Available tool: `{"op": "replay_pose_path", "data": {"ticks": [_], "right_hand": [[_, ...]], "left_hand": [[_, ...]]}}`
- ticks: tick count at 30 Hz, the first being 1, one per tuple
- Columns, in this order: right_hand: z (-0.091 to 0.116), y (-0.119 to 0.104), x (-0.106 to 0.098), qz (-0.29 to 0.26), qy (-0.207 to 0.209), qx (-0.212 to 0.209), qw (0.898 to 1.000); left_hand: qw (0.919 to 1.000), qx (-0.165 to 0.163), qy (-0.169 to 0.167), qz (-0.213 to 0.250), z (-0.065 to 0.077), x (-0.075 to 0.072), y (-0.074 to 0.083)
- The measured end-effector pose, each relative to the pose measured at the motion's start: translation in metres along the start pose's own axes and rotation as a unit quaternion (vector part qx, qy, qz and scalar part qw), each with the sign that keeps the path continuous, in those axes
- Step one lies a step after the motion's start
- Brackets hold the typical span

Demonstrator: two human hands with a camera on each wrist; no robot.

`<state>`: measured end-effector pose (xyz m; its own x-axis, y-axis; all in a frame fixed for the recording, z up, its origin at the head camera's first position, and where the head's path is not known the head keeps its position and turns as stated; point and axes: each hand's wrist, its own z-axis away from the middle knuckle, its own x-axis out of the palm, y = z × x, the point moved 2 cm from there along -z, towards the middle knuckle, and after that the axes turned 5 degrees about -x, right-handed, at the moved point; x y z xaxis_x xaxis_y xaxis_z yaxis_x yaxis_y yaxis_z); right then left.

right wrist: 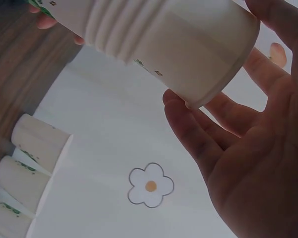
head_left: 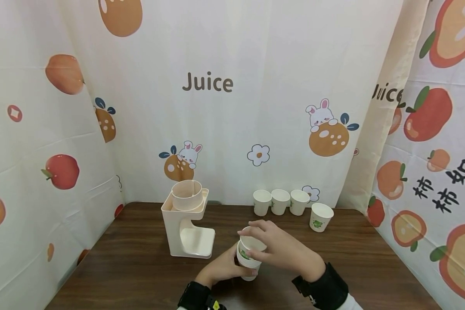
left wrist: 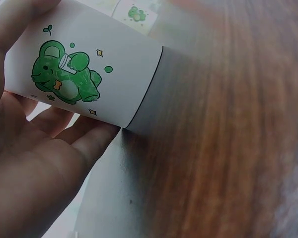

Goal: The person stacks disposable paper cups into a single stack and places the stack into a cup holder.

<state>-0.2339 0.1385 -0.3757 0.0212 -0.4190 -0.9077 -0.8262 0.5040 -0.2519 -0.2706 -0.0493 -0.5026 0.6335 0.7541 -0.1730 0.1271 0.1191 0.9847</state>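
My left hand grips a nested stack of white paper cups low at the front middle, fingers curled round its side. A green cartoon bear shows on the held cup in the left wrist view. With fingers and thumb round its rim, my right hand holds the top cup. In the right wrist view this top cup stands out well beyond the stacked rims, its lower part still inside them.
Three white cups stand in a row at the back of the brown table, with another cup to their right and nearer. On the left is a cream-coloured stand bearing a round container. Printed curtains surround the table.
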Motion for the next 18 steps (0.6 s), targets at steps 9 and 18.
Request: {"op": "replay_pose_path", "data": {"ticks": [9,18], "right_hand": [[0.001,0.005,0.01,-0.018,-0.024,0.016,0.999],[-0.001,0.005,0.018,-0.027,-0.035,0.012,0.999]], "left_hand": [[1.0,0.009,-0.002,0.003,-0.001,0.001,-0.001],[1.0,0.004,0.003,0.003,0.001,0.001,0.0]]}}
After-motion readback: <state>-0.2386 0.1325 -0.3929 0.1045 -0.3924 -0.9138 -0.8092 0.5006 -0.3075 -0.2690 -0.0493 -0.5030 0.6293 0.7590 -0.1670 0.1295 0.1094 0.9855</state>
